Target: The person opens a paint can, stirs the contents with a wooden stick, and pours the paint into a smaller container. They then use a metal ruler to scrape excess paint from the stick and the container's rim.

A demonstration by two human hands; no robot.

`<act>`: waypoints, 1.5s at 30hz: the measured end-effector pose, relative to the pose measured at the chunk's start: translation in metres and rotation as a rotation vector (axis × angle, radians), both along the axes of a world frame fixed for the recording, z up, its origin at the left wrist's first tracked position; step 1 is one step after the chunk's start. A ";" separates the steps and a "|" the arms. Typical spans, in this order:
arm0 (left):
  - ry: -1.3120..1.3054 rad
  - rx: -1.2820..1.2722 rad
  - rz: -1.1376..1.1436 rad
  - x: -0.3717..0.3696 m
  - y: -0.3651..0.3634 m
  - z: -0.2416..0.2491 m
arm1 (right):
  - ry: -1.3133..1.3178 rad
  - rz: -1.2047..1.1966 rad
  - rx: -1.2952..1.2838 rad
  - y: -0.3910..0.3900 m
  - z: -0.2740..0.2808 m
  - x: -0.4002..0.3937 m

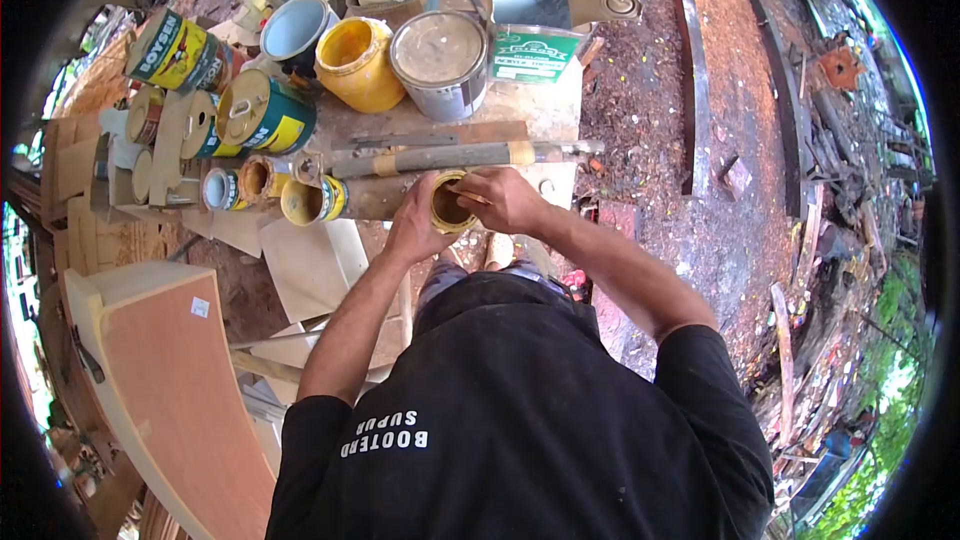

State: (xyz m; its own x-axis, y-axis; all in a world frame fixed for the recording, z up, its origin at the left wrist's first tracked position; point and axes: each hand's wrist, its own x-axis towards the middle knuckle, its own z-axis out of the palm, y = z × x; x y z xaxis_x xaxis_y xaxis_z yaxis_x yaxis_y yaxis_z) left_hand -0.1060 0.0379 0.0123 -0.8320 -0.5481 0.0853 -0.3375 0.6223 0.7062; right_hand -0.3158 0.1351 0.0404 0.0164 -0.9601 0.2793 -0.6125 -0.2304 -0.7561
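Observation:
Close in front of my body, my left hand (414, 224) is wrapped round the side of a small open paint can (455, 224) with a yellowish rim. My right hand (512, 202) is closed on a thin wooden stick (472, 195), which dips into the can's mouth. The stick's lower end and the can's contents are hard to make out. To the left of my left hand, another small open can (303, 202) with a yellow inside lies near the table edge.
Paint cans crowd the worktable, including a yellow pail (358, 80), a grey lidded can (438, 65) and a green-yellow can (265, 112). A long wooden strip (420, 159) lies just beyond my hands. At lower left stands a wooden panel (185, 370).

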 end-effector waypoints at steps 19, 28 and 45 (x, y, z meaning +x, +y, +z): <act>-0.005 0.041 0.031 0.002 -0.001 0.006 | 0.099 0.073 0.046 -0.002 0.008 -0.009; -0.011 0.086 0.061 0.014 -0.006 -0.010 | -0.139 0.118 0.092 -0.007 0.014 0.014; 0.085 0.318 0.108 0.033 -0.017 -0.004 | 0.036 0.280 0.131 -0.041 0.014 0.040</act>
State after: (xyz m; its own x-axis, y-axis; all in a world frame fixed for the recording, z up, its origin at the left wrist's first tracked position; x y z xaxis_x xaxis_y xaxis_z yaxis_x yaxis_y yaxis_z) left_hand -0.0728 0.0213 0.0083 -0.7649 -0.6430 -0.0371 -0.3211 0.3308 0.8874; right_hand -0.2759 0.0943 0.0543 0.2933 -0.9445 0.1478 -0.5657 -0.2961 -0.7696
